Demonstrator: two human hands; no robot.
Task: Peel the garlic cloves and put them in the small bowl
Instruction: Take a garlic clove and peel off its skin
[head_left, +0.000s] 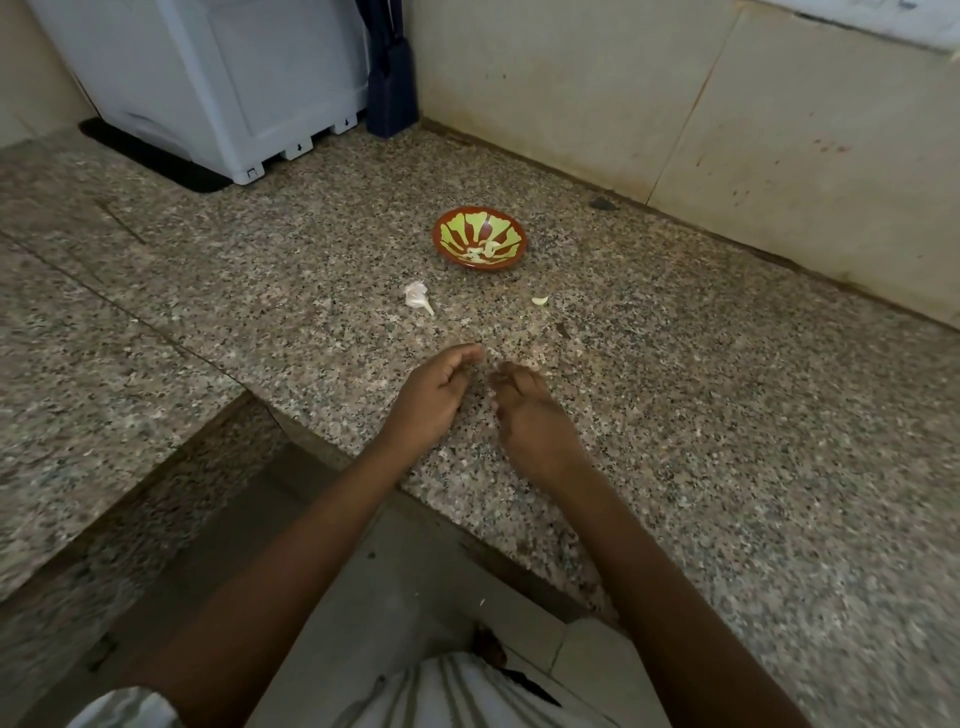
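One view only, head camera, looking down on a speckled granite surface (701, 441).

Two bare forearms reach in from the bottom edge; both grips hang over the surface near its front edge, close together, not touching.

Left grip (439, 392): fingers loosely curved, thumb apart from the fingertips; nothing seen between them; noted as released.

Right grip (527, 415): seen from the back, fingers curled under and pointing toward the left grip; palm side hidden, so whether it is clenched on anything cannot be told.

Small bowl (456, 231): red-brown with a green pattern, upright on the surface, beyond both grips and well apart from them; a few pale peeled cloves (483, 249) lie inside, toward its near wall.

Garlic remnant (415, 296): white, papery, with a short stalk; lies on the surface between the bowl and the left grip, nearer the bowl, touching neither.

Loose clove (540, 300): pale, alone on the surface to the right of the remnant, just in front of the bowl; peeled or not cannot be told.

Background: white appliance (208, 78) at the far left corner, standing on a black mat (150, 156); dark blue object (392, 88) upright beside it against the tiled wall (675, 104); striped garment (467, 691) at the bottom edge; floor tiles (415, 561) below the surface edge.
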